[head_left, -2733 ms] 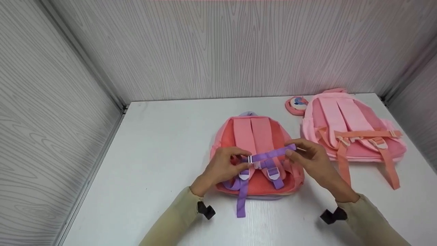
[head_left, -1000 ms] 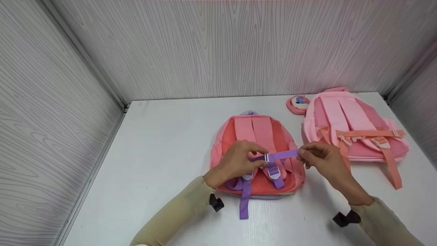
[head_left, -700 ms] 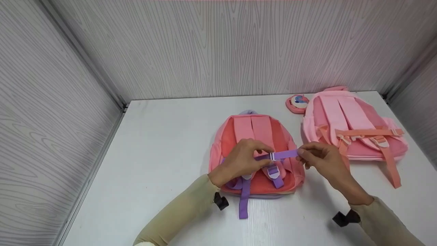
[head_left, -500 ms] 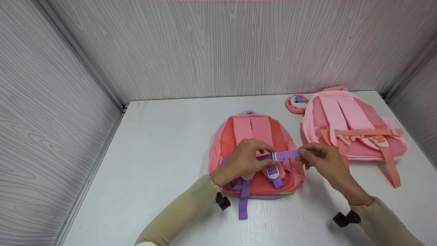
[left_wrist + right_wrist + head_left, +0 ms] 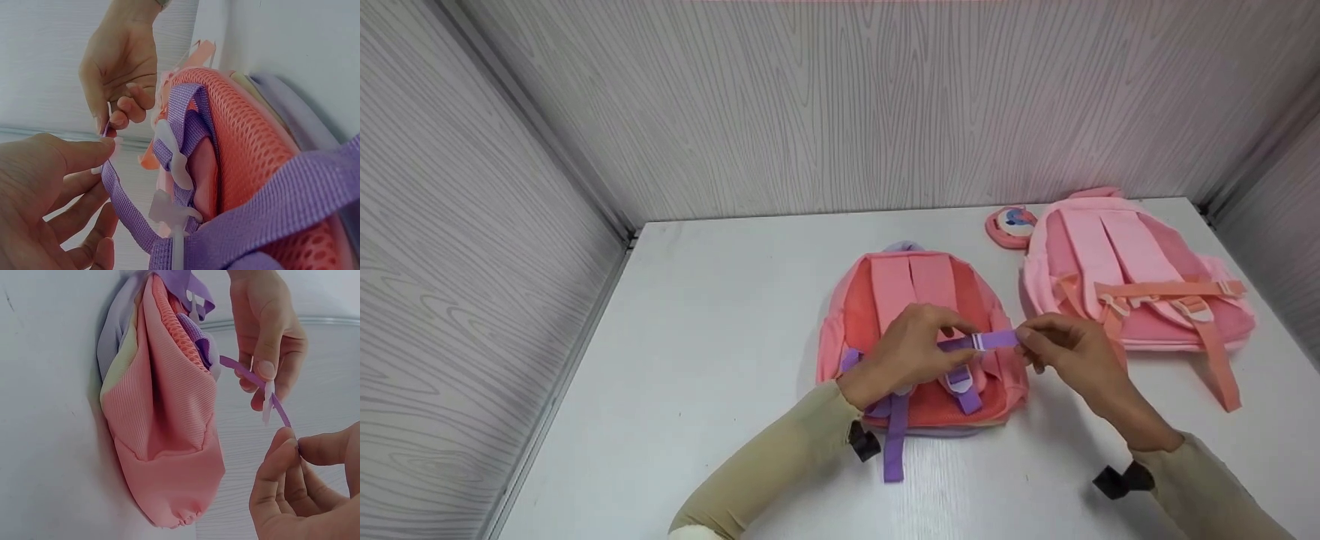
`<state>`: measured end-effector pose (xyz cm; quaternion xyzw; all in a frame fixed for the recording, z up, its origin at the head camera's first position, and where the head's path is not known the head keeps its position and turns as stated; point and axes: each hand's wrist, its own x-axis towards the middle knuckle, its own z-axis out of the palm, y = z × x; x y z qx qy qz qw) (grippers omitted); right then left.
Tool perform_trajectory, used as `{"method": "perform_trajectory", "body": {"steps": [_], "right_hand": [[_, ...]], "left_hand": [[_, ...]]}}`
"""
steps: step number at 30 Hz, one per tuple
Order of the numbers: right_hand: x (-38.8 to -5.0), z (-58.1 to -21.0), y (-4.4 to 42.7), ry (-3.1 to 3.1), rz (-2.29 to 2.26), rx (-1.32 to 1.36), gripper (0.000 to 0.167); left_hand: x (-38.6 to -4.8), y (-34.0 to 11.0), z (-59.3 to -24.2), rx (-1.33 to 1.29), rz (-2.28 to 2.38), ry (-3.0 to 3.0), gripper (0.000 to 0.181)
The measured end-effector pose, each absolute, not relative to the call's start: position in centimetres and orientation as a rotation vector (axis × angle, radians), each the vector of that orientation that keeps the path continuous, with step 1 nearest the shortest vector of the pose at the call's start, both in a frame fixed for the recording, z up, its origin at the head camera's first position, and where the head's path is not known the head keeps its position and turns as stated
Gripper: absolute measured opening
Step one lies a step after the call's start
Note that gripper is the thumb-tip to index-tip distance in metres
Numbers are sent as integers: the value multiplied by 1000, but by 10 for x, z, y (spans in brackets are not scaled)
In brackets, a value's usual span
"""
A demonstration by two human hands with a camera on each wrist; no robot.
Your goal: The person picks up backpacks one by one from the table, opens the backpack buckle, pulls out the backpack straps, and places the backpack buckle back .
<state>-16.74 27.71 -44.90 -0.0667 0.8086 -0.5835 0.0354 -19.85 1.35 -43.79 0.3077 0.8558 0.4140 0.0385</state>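
A small coral-pink backpack (image 5: 856, 311) lies with its back panel and shoulder straps facing up. My left hand (image 5: 913, 346) pinches a white slide buckle (image 5: 978, 342) threaded on a purple strap (image 5: 999, 340). Thumb and fingertips of my right hand (image 5: 1069, 351) pinch the strap's end, a short length away from the buckle. In the right wrist view the strap is raised off the bag, passing through the buckle (image 5: 269, 402). Beneath, in the left wrist view, a white clip (image 5: 171, 211) sits on the purple webbing; my left hand partly hides this area in the head view.
A lighter pink backpack (image 5: 1117, 255) with orange straps lies to the right. Beside it is a round pink pouch (image 5: 1011, 226) with a picture on it. A loose purple strap tail (image 5: 894, 450) hangs toward the front. Wood-grain panels (image 5: 810, 112) enclose the white table (image 5: 712, 315).
My left hand has slid the buckle rightward along the strap, shortening the length between my hands. Early on my right hand shifted slightly right; since then it has stayed nearly still.
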Motion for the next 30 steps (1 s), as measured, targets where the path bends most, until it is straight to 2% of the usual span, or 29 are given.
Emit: {"method": "perform_trajectory", "body": {"steps": [11, 22, 30], "right_hand": [[-169, -455, 281, 2519, -1749, -192, 27], [-172, -464, 289, 2544, -1685, -192, 23], [-173, -467, 295, 2519, -1628, -150, 26]], "left_hand": [[-201, 31, -444, 940, 1263, 2647, 28], [-199, 52, -452, 820, 1211, 2676, 31], [-199, 60, -458, 715, 1185, 2656, 33]]}}
